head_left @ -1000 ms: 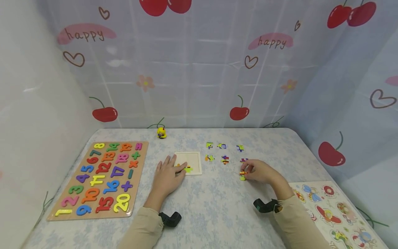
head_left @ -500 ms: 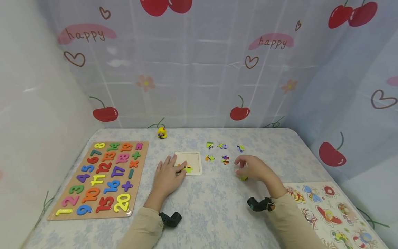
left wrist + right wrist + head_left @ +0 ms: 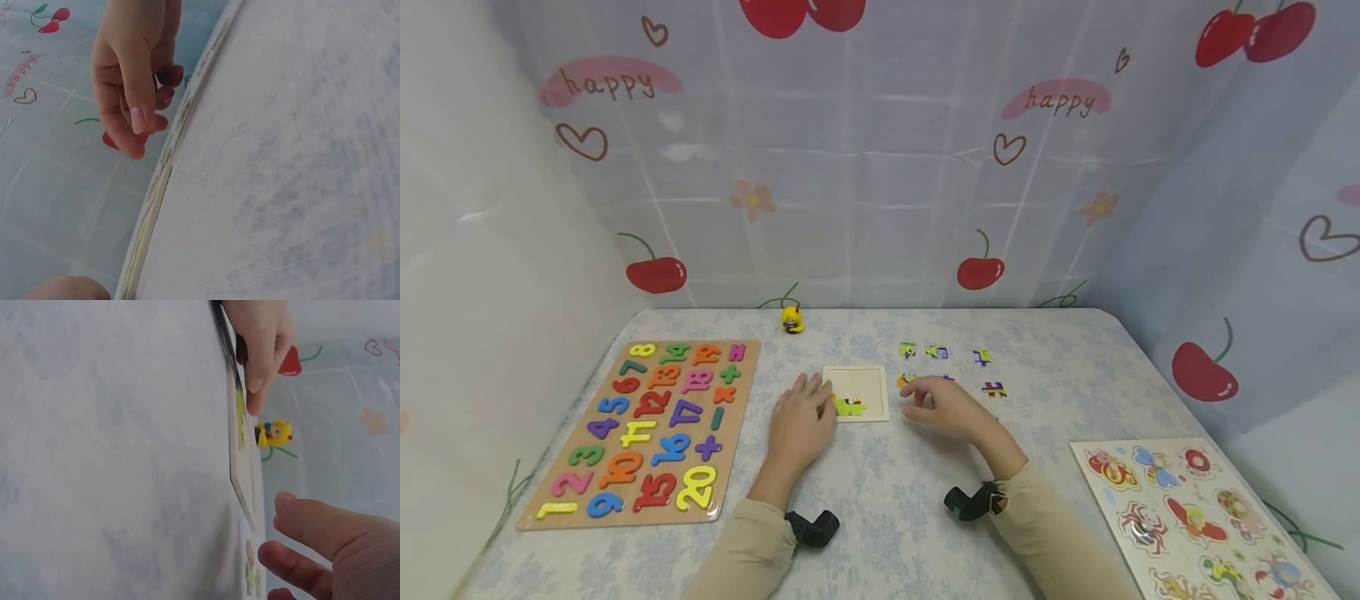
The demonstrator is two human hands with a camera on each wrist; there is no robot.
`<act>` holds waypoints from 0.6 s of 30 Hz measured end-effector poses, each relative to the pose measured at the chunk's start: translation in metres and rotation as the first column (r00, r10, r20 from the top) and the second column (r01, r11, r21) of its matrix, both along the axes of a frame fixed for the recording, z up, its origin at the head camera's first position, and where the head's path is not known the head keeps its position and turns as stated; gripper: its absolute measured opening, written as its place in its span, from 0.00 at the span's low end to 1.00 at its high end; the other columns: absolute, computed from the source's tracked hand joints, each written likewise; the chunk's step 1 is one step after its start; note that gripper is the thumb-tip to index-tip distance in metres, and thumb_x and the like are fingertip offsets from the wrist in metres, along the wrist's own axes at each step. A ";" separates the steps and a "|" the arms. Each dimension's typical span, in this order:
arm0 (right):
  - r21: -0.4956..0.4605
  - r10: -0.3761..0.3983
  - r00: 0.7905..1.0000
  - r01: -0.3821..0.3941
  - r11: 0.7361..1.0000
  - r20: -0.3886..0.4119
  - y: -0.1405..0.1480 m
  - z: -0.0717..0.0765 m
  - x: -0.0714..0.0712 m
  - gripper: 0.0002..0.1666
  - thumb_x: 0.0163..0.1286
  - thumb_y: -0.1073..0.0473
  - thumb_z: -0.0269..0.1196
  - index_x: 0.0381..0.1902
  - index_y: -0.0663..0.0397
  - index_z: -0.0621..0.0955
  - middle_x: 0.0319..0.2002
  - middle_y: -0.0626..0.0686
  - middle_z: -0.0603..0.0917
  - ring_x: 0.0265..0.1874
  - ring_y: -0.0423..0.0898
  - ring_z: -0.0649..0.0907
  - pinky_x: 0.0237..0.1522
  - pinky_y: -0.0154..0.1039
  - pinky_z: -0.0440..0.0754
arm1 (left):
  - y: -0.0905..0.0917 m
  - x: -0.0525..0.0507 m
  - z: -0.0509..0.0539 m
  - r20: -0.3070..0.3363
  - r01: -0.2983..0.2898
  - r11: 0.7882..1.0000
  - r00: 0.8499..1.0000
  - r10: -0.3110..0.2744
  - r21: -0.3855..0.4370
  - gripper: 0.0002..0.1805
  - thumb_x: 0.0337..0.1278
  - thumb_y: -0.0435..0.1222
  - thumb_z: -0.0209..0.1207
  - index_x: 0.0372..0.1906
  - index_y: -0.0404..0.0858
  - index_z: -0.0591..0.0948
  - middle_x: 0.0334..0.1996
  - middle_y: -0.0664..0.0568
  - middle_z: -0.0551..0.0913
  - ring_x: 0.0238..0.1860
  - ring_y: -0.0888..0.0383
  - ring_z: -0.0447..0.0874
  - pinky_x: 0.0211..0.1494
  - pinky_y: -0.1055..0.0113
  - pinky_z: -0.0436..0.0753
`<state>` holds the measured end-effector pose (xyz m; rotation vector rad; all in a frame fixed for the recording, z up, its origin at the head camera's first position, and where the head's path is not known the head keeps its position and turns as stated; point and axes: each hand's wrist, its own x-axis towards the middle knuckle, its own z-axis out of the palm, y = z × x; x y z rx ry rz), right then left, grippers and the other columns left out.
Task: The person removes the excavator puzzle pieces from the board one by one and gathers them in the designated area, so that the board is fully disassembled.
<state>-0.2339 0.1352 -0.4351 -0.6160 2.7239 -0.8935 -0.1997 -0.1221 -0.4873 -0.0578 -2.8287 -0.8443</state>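
A small square wooden puzzle tray (image 3: 868, 385) lies mid-table, with yellow-green puzzle pieces (image 3: 850, 408) along its near edge. My left hand (image 3: 801, 421) rests over the tray's left side, covering part of it. Just right of the tray hovers my right hand (image 3: 951, 408), its fingers loosely bent; in the right wrist view its thumb and fingers (image 3: 306, 525) are apart and hold nothing visible. Loose jigsaw pieces lie beyond it: a back row with a green-purple piece (image 3: 982, 357), and a nearer row with an orange-green piece (image 3: 905, 380) and a purple-red piece (image 3: 994, 389). The right hand hides some.
At the left lies a wooden number board (image 3: 625, 433) with coloured numerals. A white board with insect pictures (image 3: 1150, 492) lies at the front right. Near the back edge stands a small yellow figurine (image 3: 792, 320). A cherry-print curtain (image 3: 880, 167) hangs behind the table.
My right hand has left the pieces at the right and moved left towards the tray, uncovering the purple-red piece. The left hand has drawn back slightly, showing more of the pieces in the tray.
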 end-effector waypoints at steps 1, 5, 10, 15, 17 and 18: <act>0.004 0.009 1.000 -0.009 1.000 -0.011 -0.006 -0.002 0.000 0.15 0.66 0.54 0.68 0.50 0.48 0.84 0.34 0.44 0.80 0.29 0.42 0.75 0.34 0.36 0.75 | 0.000 0.000 0.000 -0.002 -0.012 1.000 1.000 0.012 0.012 0.24 0.73 0.46 0.44 0.67 0.45 0.77 0.73 0.49 0.69 0.78 0.46 0.56 0.79 0.43 0.56; 0.015 0.046 0.996 -0.045 0.999 -0.079 -0.025 -0.008 0.000 0.15 0.67 0.53 0.67 0.50 0.48 0.85 0.33 0.44 0.80 0.32 0.42 0.75 0.37 0.37 0.75 | 0.000 0.002 0.003 -0.009 -0.042 0.999 0.999 0.042 0.024 0.22 0.71 0.45 0.47 0.62 0.46 0.81 0.71 0.48 0.72 0.77 0.46 0.59 0.78 0.44 0.58; 0.024 0.055 0.989 -0.052 0.998 -0.139 -0.042 -0.016 0.001 0.16 0.67 0.52 0.67 0.51 0.48 0.85 0.33 0.44 0.79 0.34 0.42 0.74 0.40 0.38 0.74 | 0.001 0.003 0.004 -0.017 -0.053 0.999 0.998 0.053 -0.005 0.20 0.67 0.45 0.53 0.58 0.48 0.84 0.70 0.48 0.73 0.77 0.44 0.60 0.78 0.45 0.60; 0.040 0.062 0.986 -0.056 0.998 -0.158 -0.051 -0.020 0.001 0.18 0.68 0.50 0.67 0.53 0.47 0.85 0.32 0.44 0.76 0.32 0.41 0.72 0.36 0.36 0.71 | 0.000 0.003 0.003 -0.025 -0.050 0.999 0.998 0.049 -0.016 0.19 0.66 0.46 0.55 0.57 0.49 0.85 0.70 0.48 0.73 0.76 0.44 0.61 0.78 0.45 0.61; 0.050 0.074 0.984 -0.067 0.996 -0.161 -0.054 -0.021 0.001 0.18 0.68 0.50 0.66 0.54 0.46 0.85 0.32 0.44 0.76 0.33 0.41 0.72 0.36 0.36 0.70 | 0.000 0.002 0.003 -0.030 -0.051 0.999 0.998 0.050 -0.017 0.19 0.66 0.46 0.55 0.57 0.49 0.85 0.69 0.48 0.74 0.76 0.44 0.61 0.77 0.45 0.61; 0.054 0.081 0.983 -0.073 0.996 -0.165 -0.055 -0.021 0.001 0.18 0.68 0.50 0.66 0.54 0.47 0.85 0.33 0.45 0.76 0.33 0.41 0.72 0.35 0.36 0.70 | -0.001 0.002 0.003 -0.033 -0.053 0.998 0.998 0.052 -0.018 0.19 0.66 0.45 0.55 0.57 0.49 0.85 0.69 0.48 0.74 0.76 0.44 0.61 0.77 0.45 0.61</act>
